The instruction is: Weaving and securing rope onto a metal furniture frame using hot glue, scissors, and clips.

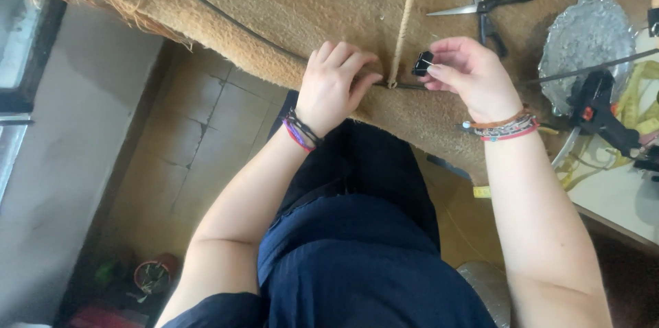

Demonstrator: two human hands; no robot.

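A small black binder clip [422, 63] is pinched between the thumb and fingers of the right hand [467, 75], just beside a thin twine-wrapped rod [405, 22]. The left hand [334, 84] is laid flat, fingers curled, on the edge of a coarse tan fibre mat [302, 5], pressing on a dark curved wire hoop [226, 16]. Black-handled scissors [491, 2] are seen further up the mat. A black glue gun [600, 112] is rested on the table [611, 191] to the right.
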